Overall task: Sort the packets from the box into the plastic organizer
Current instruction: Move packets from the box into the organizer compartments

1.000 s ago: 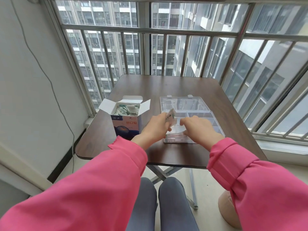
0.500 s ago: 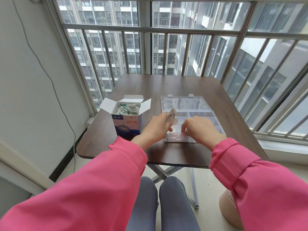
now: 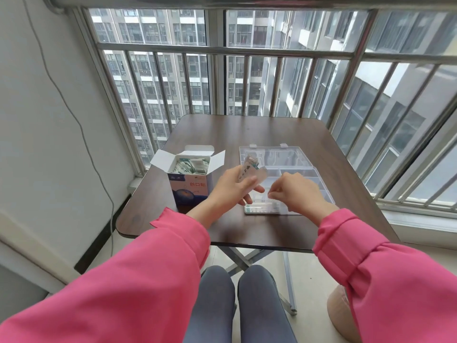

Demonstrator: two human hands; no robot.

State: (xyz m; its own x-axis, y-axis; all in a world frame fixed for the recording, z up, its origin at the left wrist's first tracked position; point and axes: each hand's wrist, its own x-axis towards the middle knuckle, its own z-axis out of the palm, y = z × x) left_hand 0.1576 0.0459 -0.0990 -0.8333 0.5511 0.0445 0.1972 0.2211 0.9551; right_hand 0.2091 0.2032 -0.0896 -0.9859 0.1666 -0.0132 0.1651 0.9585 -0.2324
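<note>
Paper packets [image 3: 248, 169] sat pinched in a small stack in the left hand [image 3: 233, 186], held above the near left corner of the plastic organizer [image 3: 306, 167]. Beside it the right hand [image 3: 294, 191] hovered over the near compartments, fingers curled; whether they pinched anything I could not tell. Some packets already lay in the front compartment, and more filled the open box [image 3: 190, 179] on the table [image 3: 247, 129]. Judging by this, sorting was midway: next, a packet had to go into a compartment.

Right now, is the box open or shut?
Open. The box stands upright on the table, its white flaps folded outward, with packets visible inside the top.
</note>
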